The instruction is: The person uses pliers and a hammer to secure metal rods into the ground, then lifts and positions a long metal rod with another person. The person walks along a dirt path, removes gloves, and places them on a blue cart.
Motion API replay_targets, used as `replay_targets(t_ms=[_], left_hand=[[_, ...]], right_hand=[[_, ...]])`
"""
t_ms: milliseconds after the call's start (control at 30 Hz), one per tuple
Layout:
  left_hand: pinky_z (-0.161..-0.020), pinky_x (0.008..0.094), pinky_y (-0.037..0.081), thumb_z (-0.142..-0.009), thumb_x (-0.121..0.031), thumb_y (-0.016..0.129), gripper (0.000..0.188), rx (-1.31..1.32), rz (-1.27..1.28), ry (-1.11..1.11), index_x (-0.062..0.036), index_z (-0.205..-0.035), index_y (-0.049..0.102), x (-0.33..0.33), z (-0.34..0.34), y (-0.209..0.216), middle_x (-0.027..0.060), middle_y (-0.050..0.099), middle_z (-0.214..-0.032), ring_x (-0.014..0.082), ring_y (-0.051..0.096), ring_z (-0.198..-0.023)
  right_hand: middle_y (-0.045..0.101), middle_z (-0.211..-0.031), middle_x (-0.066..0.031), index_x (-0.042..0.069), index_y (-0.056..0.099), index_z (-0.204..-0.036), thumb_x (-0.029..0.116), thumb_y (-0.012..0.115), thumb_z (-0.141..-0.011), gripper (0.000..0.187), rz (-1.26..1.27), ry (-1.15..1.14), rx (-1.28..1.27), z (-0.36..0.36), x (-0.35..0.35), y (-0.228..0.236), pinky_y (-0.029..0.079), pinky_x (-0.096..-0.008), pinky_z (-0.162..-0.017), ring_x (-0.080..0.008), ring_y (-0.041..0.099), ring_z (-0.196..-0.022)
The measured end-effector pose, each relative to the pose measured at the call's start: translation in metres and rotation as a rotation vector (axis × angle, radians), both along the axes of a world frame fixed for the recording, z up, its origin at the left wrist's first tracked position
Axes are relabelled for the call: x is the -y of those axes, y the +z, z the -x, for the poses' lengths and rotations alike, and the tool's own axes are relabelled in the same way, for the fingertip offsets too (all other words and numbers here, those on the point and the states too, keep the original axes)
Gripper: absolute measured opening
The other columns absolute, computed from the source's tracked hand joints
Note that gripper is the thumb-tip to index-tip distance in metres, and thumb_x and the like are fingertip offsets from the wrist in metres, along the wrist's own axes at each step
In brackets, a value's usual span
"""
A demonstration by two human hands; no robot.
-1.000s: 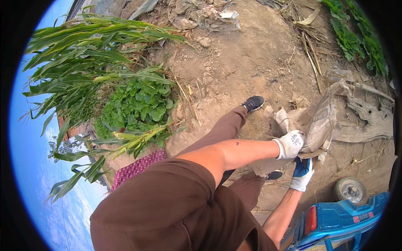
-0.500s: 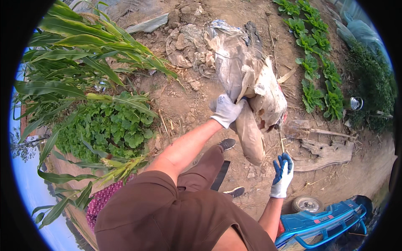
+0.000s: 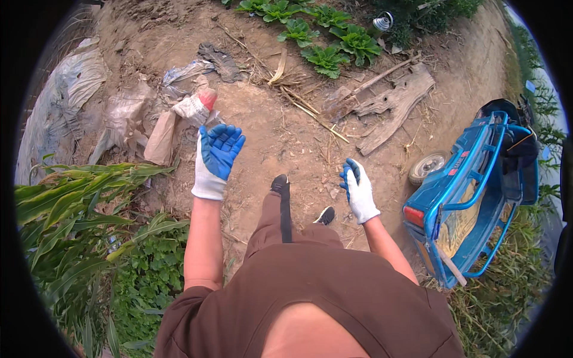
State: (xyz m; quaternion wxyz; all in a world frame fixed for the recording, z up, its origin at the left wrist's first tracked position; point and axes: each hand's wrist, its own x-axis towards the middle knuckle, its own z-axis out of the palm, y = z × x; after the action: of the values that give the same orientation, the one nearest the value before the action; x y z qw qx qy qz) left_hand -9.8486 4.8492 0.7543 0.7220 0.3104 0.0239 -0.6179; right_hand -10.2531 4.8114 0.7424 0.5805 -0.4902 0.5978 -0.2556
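Note:
My left hand (image 3: 216, 158), in a white knit work glove with a blue coated palm, is held up empty, palm showing and fingers apart. Just beyond it on the dirt lies a crumpled bundle of dirty plastic sheeting and sacking (image 3: 161, 136), with a white and red piece (image 3: 194, 108) near my fingertips. A gap between the hand and the bundle cannot be made out. My right hand (image 3: 359, 192), gloved alike, hangs over bare soil with loosely bent fingers and nothing visible in it.
A blue cargo tricycle (image 3: 459, 179) stands at the right. Beyond my right hand lie a weathered plank (image 3: 397, 107), a long-handled shovel (image 3: 373, 80) and dry stalks (image 3: 310, 113). Leafy vegetables (image 3: 325, 56) grow at the far side, maize (image 3: 77, 209) at the left. More plastic sheeting (image 3: 65, 104) lies far left.
My left hand has let go of the plastic bundle, which now lies on the ground. The view has swung to the right, bringing more of the tricycle in.

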Motion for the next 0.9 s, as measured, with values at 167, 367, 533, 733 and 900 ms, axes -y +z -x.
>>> replay_targets(t_ms=[167,367,533,733,900], left_hand=[[-0.115,0.0517,0.047,-0.109,-0.056,0.046,0.059,-0.158,0.142,-0.464,-0.0033,-0.130,0.064,-0.025,0.250,0.032,0.0164,0.067,-0.132,0.0333,0.061,-0.130],[-0.129,0.0439,0.027,-0.114,-0.039,0.039,0.061,-0.075,0.236,-0.774,-0.0076,-0.165,0.024,-0.032,0.353,0.067,0.0137,0.031,-0.168,0.0258,0.033,-0.155],[-0.129,0.0402,0.029,-0.115,-0.025,0.038,0.057,-0.098,0.222,-0.868,-0.0041,-0.165,0.020,-0.050,0.429,0.085,0.0155,0.033,-0.165,0.0279,0.037,-0.152],[-0.111,0.0356,0.049,-0.112,-0.021,0.051,0.034,0.318,0.346,-1.090,-0.0037,-0.141,0.049,-0.040,0.466,0.105,0.0113,0.058,-0.138,0.0219,0.059,-0.129],[-0.114,0.0386,0.047,-0.113,-0.029,0.049,0.048,0.281,0.469,-1.299,-0.0023,-0.152,0.040,-0.039,0.471,0.123,0.0144,0.052,-0.147,0.0242,0.055,-0.136]], right_hand=[[0.074,-0.109,-0.0153,0.005,0.064,-0.131,0.038,0.058,-0.108,0.041,0.348,0.400,-0.136,-0.003,-0.006,0.075,0.056,-0.0350,-0.083,-0.0228,0.071,-0.094],[0.069,-0.079,-0.0197,0.006,0.068,-0.089,0.044,0.052,-0.107,0.046,0.454,0.004,-0.376,0.114,-0.019,0.047,0.053,-0.0478,-0.068,-0.0403,0.069,-0.076],[0.065,-0.074,-0.0168,0.003,0.066,-0.088,0.045,0.057,-0.106,0.047,0.290,-0.037,-0.244,0.210,-0.033,0.080,0.050,-0.0424,-0.063,-0.0314,0.064,-0.067],[0.066,-0.078,-0.0210,0.002,0.063,-0.095,0.038,0.064,-0.103,0.037,0.485,-0.282,-0.247,0.224,-0.073,0.133,0.051,-0.0448,-0.067,-0.0361,0.064,-0.071],[0.069,-0.084,-0.0244,0.001,0.064,-0.094,0.030,0.070,-0.098,0.030,0.363,-0.430,-0.236,0.228,-0.079,0.114,0.053,-0.0467,-0.071,-0.0416,0.067,-0.078]])
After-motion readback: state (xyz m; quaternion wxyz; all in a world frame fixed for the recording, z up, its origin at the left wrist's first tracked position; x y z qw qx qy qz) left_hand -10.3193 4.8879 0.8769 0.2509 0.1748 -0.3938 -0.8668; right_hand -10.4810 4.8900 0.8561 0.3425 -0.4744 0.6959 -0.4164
